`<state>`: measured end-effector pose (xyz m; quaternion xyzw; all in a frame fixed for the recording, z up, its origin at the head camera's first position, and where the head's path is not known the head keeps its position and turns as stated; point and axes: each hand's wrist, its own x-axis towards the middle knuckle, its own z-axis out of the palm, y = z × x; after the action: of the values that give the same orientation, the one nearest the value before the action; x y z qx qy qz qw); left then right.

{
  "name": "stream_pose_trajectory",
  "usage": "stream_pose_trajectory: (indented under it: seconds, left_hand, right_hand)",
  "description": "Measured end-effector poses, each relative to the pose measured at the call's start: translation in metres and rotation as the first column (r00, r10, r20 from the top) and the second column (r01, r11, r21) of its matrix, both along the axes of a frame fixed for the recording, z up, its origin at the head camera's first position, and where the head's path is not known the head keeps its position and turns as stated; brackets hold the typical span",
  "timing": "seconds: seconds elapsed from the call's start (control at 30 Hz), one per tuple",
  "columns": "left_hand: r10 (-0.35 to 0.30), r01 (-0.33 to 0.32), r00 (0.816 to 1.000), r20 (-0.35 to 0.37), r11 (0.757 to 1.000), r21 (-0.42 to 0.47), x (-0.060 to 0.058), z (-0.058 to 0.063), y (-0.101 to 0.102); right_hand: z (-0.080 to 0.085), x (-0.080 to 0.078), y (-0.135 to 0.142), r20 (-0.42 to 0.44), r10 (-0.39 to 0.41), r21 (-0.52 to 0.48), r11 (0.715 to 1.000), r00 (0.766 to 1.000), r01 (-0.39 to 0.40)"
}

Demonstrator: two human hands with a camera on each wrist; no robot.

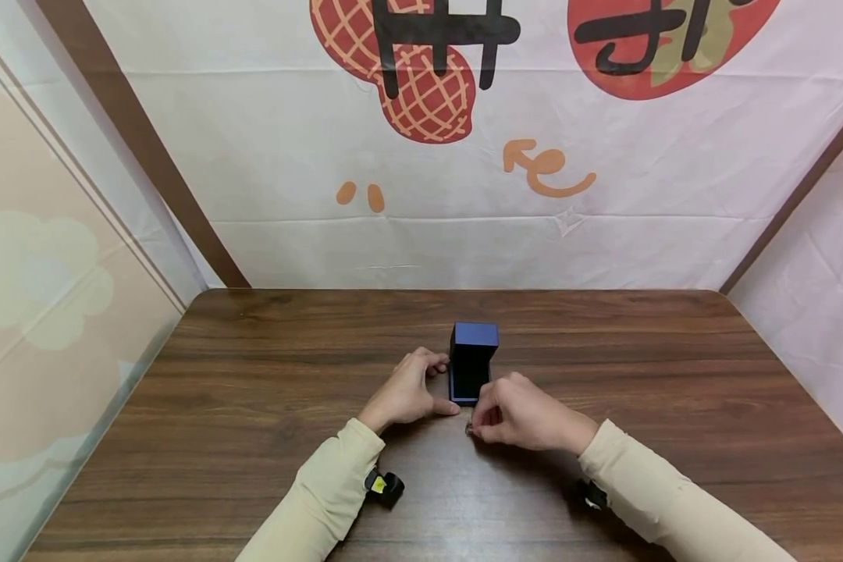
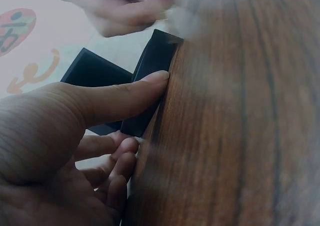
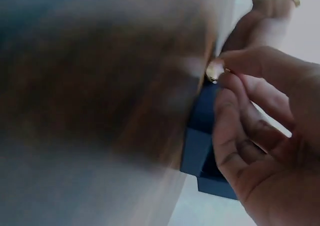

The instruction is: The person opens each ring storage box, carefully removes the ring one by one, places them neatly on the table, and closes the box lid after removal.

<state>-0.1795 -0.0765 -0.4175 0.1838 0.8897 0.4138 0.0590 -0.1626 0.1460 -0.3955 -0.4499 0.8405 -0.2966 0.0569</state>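
Observation:
A small blue ring box (image 1: pixel 476 334) stands on the table with its lid raised and a black interior. My left hand (image 1: pixel 409 393) holds it at the near left corner, thumb along the front and curled fingers at the left side. In the left wrist view that thumb lies across the dark box (image 2: pixel 150 60). My right hand (image 1: pixel 527 414) pinches a small gold ring (image 3: pixel 215 70) between thumb and fingertips. From the head view the ring (image 1: pixel 469 428) shows just in front of the box, low over the table. The fingers partly hide it.
The brown wood-grain table (image 1: pixel 253 437) reaches back to a white printed cloth (image 1: pixel 274 179). Black wrist cameras sit under both sleeves, the left camera (image 1: pixel 388 489) close to the tabletop.

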Motion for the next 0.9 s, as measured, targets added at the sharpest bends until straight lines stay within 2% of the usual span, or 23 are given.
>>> stream_pose_trajectory:
  seconds: [0.17,0.37,0.47,0.57,0.6,0.67,0.77,0.83,0.9]
  left_hand:
    - [-0.002,0.002,1.000,0.011,1.000,0.004,0.000,0.000,0.000]
    - [-0.006,0.006,1.000,0.005,1.000,0.007,0.000,0.000,-0.001]
    - [-0.007,0.007,1.000,-0.013,1.000,0.005,0.000,0.000,0.000]
    - [-0.005,0.005,1.000,-0.025,1.000,0.003,0.000,0.000,0.000]
    - [-0.003,0.003,1.000,-0.025,1.000,0.003,-0.001,0.000,0.000]
    - [0.000,0.000,1.000,-0.020,1.000,0.006,0.000,0.000,0.000]
    - [0.002,-0.002,1.000,-0.013,1.000,0.009,0.000,-0.001,0.000]
    - [0.003,-0.003,1.000,-0.015,1.000,0.011,0.000,-0.001,0.000]
    - [0.006,-0.006,1.000,-0.019,1.000,0.011,0.000,-0.001,0.000]
  right_hand:
    - [-0.002,0.002,-0.003,0.003,0.033,0.073,0.997,0.999,-0.033]
    - [0.002,0.001,-0.001,0.040,0.026,0.059,0.998,0.999,-0.028]
    - [0.011,-0.002,0.005,0.054,-0.036,-0.011,0.999,0.998,0.037]
    - [0.023,-0.010,0.014,0.085,-0.178,-0.102,0.977,0.980,0.186]
    - [0.026,-0.014,0.018,0.113,-0.232,-0.131,0.960,0.966,0.246]
    - [0.033,-0.020,0.025,0.206,-0.331,-0.176,0.913,0.921,0.368]
    - [0.038,-0.031,0.034,0.347,-0.439,-0.187,0.834,0.829,0.519]
    - [0.038,-0.039,0.036,0.419,-0.478,-0.162,0.797,0.772,0.582]
    - [0.034,-0.046,0.037,0.470,-0.499,-0.119,0.781,0.728,0.613]
